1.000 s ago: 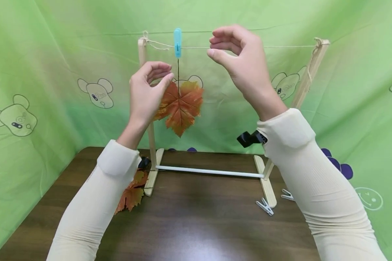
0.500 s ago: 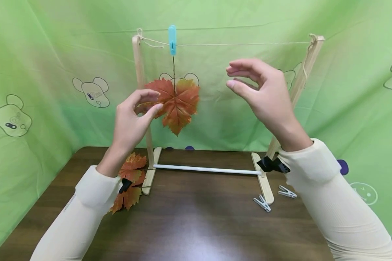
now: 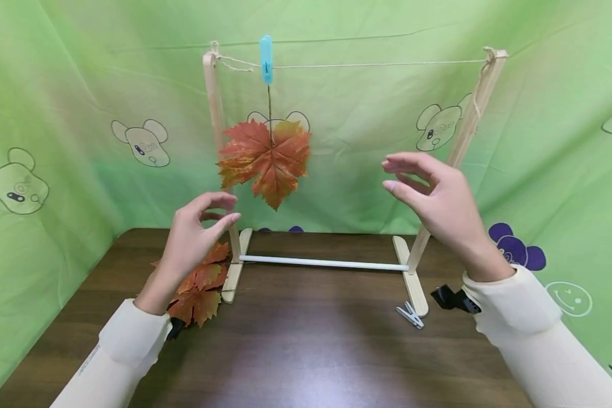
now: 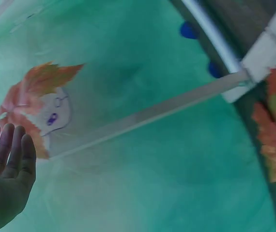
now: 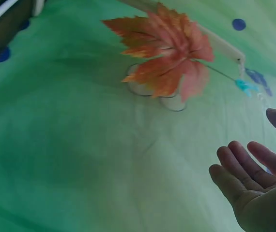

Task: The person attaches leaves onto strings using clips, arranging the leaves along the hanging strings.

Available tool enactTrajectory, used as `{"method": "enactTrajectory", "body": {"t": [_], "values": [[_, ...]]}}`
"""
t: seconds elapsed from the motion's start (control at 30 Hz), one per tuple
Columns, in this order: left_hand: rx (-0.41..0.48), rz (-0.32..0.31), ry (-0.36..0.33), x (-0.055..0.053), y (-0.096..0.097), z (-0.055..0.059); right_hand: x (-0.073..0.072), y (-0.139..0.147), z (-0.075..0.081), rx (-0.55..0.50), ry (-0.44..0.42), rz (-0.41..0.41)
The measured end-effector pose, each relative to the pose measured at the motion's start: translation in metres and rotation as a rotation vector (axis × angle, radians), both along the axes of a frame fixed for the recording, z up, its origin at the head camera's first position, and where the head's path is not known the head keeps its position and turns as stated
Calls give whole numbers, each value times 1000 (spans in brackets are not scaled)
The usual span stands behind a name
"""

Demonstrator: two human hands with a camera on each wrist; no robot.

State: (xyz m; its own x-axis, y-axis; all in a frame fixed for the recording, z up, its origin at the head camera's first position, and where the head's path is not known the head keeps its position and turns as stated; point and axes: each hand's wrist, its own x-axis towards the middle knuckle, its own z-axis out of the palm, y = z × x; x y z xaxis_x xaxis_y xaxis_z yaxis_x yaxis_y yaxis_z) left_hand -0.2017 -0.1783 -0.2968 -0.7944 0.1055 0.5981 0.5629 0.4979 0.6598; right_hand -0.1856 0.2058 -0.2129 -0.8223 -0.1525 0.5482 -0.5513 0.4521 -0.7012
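An orange-red artificial maple leaf [image 3: 272, 161] hangs by its thin stem from a blue clothespin [image 3: 266, 59], which is clipped on the string [image 3: 367, 65] near its left end. The left hand [image 3: 196, 232] is in the air below and left of this leaf, fingers loosely bent, holding nothing. Beneath that hand, more maple leaves [image 3: 199, 297] lie on the table, partly hidden by the wrist. On the other side, the right hand [image 3: 438, 204] hovers before the right post, thumb and fingers apart, with nothing between them. Its palm [image 5: 268, 203] also shows in the right wrist view.
A wooden frame with a left post [image 3: 214, 107], a right post [image 3: 476, 107] and a white crossbar [image 3: 323, 262] stands on the dark table [image 3: 306, 351]. A grey clothespin [image 3: 410, 315] lies by its right foot. Green printed cloth [image 3: 347, 187] hangs behind.
Both hands have come down from the string and moved apart, the left toward the lower left, the right toward the lower right. The hanging leaf and blue clothespin stay on the string.
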Motion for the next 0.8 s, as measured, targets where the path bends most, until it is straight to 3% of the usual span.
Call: {"method": "enactTrajectory", "body": {"t": [0.2,0.53,0.8], "values": [[-80,17,-76,4,-13,-26,8,15,-28,41,-51,-19],[-145,6,-264,8,-23,-60,19,39,-70,73,-140,-26],[-196,3,-378,8,-36,-85,25,49,-102,85,-165,-48]]}}
